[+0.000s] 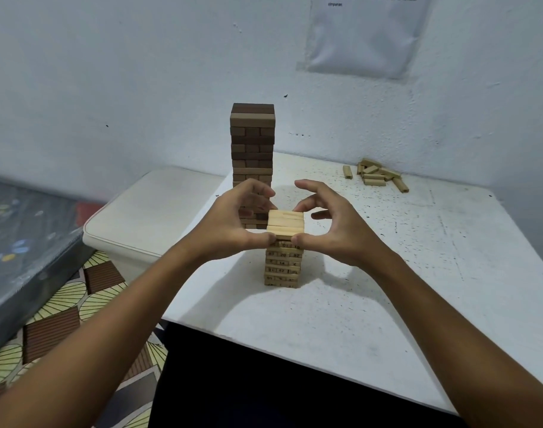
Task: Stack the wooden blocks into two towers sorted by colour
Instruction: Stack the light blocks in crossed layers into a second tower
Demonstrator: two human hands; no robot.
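Note:
A tall dark brown tower [252, 143] stands at the back of the white table [418, 273]. In front of it is a shorter light wood tower [284, 261] with numbers printed on its blocks. My left hand [239, 220] and my right hand [335, 223] sit on either side of its top layer [286, 225]. Both thumbs press the near edge of the top blocks and the fingers curl round the far side, pinching the layer. My left hand hides the lower part of the brown tower.
A loose pile of several light blocks [378, 176] lies at the table's back right, near the wall. A white stool or box [146, 217] stands left of the table. A grey mattress [23, 236] and patterned floor [63, 319] are further left.

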